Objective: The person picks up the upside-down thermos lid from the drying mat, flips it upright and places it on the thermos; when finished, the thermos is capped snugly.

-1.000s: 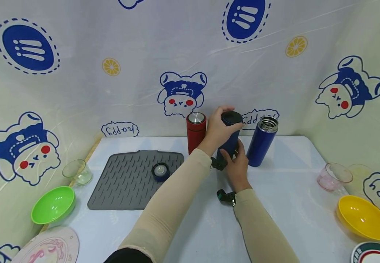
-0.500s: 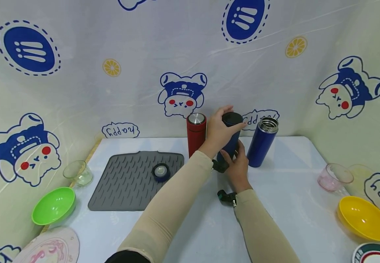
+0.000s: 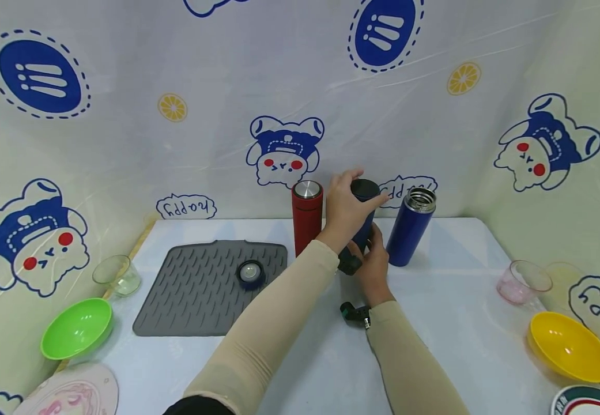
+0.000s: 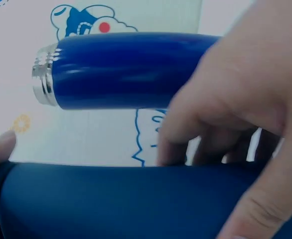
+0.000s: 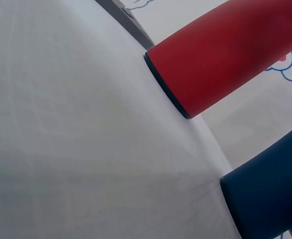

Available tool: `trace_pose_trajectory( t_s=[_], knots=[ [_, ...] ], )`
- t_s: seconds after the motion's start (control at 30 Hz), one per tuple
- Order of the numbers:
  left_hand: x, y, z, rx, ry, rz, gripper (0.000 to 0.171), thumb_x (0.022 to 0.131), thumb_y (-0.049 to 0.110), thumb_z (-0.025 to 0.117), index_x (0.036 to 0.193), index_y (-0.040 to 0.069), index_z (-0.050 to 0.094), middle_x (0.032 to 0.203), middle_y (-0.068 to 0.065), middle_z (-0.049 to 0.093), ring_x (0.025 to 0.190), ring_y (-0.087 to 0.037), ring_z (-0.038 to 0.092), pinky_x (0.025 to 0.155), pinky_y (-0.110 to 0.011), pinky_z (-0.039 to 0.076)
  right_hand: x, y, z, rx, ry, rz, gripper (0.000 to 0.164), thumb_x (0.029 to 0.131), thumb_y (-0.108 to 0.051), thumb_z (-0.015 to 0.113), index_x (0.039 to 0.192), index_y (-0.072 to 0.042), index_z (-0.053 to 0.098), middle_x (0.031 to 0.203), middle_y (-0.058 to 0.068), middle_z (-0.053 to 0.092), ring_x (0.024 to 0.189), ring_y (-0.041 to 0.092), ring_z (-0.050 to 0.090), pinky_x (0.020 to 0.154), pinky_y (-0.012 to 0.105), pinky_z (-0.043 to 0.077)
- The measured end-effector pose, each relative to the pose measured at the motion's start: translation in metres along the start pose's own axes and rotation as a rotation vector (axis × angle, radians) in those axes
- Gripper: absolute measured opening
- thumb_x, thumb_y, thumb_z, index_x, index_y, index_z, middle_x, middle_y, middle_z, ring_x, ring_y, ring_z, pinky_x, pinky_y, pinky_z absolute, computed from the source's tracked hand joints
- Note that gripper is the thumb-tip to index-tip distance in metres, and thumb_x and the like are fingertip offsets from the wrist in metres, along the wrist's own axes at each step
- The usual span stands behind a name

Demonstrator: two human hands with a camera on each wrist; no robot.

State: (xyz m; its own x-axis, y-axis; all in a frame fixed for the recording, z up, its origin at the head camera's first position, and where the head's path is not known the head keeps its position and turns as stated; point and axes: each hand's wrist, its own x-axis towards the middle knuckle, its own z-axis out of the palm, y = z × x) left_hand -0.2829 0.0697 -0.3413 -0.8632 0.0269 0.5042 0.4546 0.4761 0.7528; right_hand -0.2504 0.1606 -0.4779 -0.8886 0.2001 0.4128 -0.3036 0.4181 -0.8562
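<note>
A dark blue thermos (image 3: pixel 363 230) stands upright near the back of the table. My left hand (image 3: pixel 345 210) grips its dark lid (image 3: pixel 366 189), thumb across the front and fingers behind. Lower down, my right hand (image 3: pixel 374 268) holds the thermos body; its curled fingers (image 4: pixel 220 124) show in the left wrist view. Just right of it is a bright blue bottle (image 3: pixel 408 233) with a bare steel neck (image 4: pixel 44 74). A red thermos (image 3: pixel 307 222) with a steel-topped cap stands on the left, partly behind my left hand. In the right wrist view the dark thermos's base (image 5: pixel 265 186) meets the table.
On the grey ridged mat (image 3: pixel 191 294) lies a round dark blue lid (image 3: pixel 251 275). At left are a clear glass (image 3: pixel 123 279), a green bowl (image 3: pixel 76 328) and a pink-patterned plate (image 3: pixel 79 389). A pinkish glass (image 3: pixel 523 282), yellow bowl (image 3: pixel 569 346) and green-rimmed plate (image 3: pixel 585 397) are at right.
My left thumb has shifted slightly right across the lid, while the fingers behind it have moved slightly left. My right hand keeps its hold, and the bottles stay in place.
</note>
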Motion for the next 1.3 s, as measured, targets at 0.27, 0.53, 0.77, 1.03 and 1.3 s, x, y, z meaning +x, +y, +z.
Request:
trace_pose_trajectory(
  t_s=[0.27, 0.53, 0.77, 1.03, 1.3],
  knots=[
    [0.002, -0.010, -0.010, -0.155, -0.134, 0.044, 0.074, 0.076, 0.043, 0.076, 0.140, 0.025, 0.043, 0.128, 0.005, 0.053, 0.111, -0.007, 0.047, 0.085, -0.023, 0.047, 0.000, -0.004, 0.000, -0.027, 0.009, -0.015, 0.074, 0.086, -0.043, 0.065, 0.147, -0.027, 0.026, 0.140, 0.003, 0.044, 0.123, 0.019, 0.045, 0.097, 0.042, 0.039],
    [0.001, -0.008, -0.010, -0.089, -0.127, -0.034, 0.089, 0.068, 0.060, 0.074, 0.142, 0.027, 0.037, 0.128, 0.006, 0.050, 0.113, -0.009, 0.046, 0.088, -0.031, 0.047, -0.006, -0.004, 0.002, -0.034, 0.010, 0.028, 0.075, 0.085, -0.044, 0.065, 0.147, -0.025, 0.026, 0.139, 0.005, 0.044, 0.122, 0.020, 0.046, 0.098, 0.042, 0.038],
    [-0.002, -0.004, -0.015, -0.040, -0.120, 0.018, 0.083, 0.074, 0.050, 0.075, 0.143, 0.027, 0.038, 0.125, 0.005, 0.053, 0.111, -0.011, 0.049, 0.085, -0.029, 0.048, -0.005, -0.003, 0.002, -0.028, 0.012, 0.002, 0.074, 0.086, -0.043, 0.065, 0.147, -0.027, 0.026, 0.140, 0.002, 0.044, 0.123, 0.015, 0.044, 0.099, 0.039, 0.037],
    [0.008, -0.006, -0.023, -0.060, -0.271, 0.082, 0.081, 0.078, 0.047, 0.072, 0.147, 0.034, 0.029, 0.130, 0.007, 0.051, 0.120, -0.007, 0.043, 0.096, -0.036, 0.041, -0.001, -0.002, 0.002, -0.036, 0.055, -0.065, 0.072, 0.085, -0.039, 0.067, 0.145, -0.027, 0.029, 0.136, 0.002, 0.047, 0.119, 0.015, 0.048, 0.096, 0.039, 0.041],
    [-0.007, -0.004, -0.020, 0.008, -0.263, 0.060, 0.079, 0.083, 0.047, 0.066, 0.148, 0.026, 0.027, 0.144, 0.004, 0.034, 0.124, -0.011, 0.038, 0.094, -0.035, 0.042, -0.001, 0.000, 0.002, -0.043, 0.052, -0.086, 0.069, 0.087, -0.032, 0.068, 0.145, -0.022, 0.031, 0.135, 0.004, 0.049, 0.118, 0.017, 0.050, 0.095, 0.037, 0.041]
  ],
)
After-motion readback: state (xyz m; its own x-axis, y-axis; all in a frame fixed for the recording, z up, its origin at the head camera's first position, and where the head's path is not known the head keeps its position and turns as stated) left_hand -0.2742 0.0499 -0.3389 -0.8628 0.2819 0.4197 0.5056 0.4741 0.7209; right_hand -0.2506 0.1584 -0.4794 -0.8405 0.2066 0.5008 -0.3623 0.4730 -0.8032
